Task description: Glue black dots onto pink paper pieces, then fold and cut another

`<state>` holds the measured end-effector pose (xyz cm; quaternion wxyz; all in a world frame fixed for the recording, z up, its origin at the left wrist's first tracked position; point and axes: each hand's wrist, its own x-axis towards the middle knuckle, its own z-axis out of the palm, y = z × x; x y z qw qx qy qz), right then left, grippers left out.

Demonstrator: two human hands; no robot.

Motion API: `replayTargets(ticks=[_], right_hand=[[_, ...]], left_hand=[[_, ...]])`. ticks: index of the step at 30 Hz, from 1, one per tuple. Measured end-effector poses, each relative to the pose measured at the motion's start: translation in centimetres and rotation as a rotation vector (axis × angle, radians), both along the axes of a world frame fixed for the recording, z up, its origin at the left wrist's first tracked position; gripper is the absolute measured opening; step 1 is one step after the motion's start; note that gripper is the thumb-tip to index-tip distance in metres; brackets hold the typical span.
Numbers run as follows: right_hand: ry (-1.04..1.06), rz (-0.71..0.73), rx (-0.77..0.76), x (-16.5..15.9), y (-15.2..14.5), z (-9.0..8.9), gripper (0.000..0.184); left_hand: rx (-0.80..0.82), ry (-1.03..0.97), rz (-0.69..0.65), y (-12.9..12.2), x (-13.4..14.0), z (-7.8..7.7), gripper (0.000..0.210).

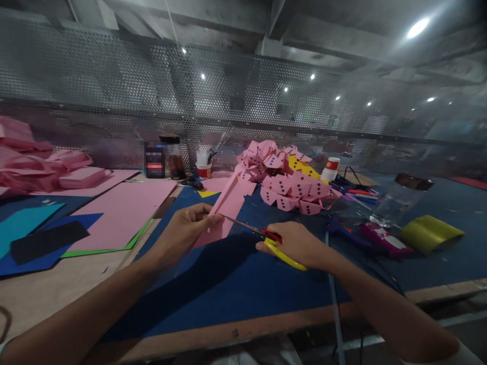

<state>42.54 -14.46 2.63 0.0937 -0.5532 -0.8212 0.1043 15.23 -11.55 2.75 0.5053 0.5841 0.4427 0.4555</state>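
Note:
My left hand (192,225) pinches a long folded strip of pink paper (230,205), held tilted above the blue table mat (228,289). In my right hand (291,243) is a pair of scissors (279,253) with yellow and red handles. Their blades point left, and the tips reach the edge of the pink paper beside my left thumb. Whether the blades are parted is hard to make out. Behind the paper lies a heap of pink folded paper pieces (297,190) marked with dark diamond-shaped dots.
Pink, green and blue sheets (122,213) lie at left, with pink paper shapes (41,162) behind. Jars and a paper cup (204,170) stand at the back. At right are pens (361,193), a clear jar (401,200), a magenta tool (386,241) and a yellow roll (431,233).

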Motion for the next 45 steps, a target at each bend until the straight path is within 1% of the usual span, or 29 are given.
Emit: replayTargets(ticks=[7,16,26,36,45], right_hand=[[-0.004,0.013,-0.002,0.09,0.08,-0.25,0.059],[0.014,0.031,-0.010,0.13,0.00,-0.20,0.058],[-0.037,0.044,-0.024,-0.12,-0.06,0.10,0.054],[-0.020,0.077,-0.021,0.18,-0.26,0.07,0.051],[-0.049,0.073,-0.007,0.08,-0.24,0.05,0.054]], left_hand=[[0.038,0.048,0.024,-0.16,0.11,0.24,0.034],[0.024,0.015,0.023,-0.41,0.29,0.69,0.036],[0.062,0.022,0.013,-0.27,0.16,0.42,0.034],[0.019,0.020,0.018,-0.43,0.21,0.72,0.033],[0.062,0.043,0.006,-0.26,0.04,0.42,0.032]])
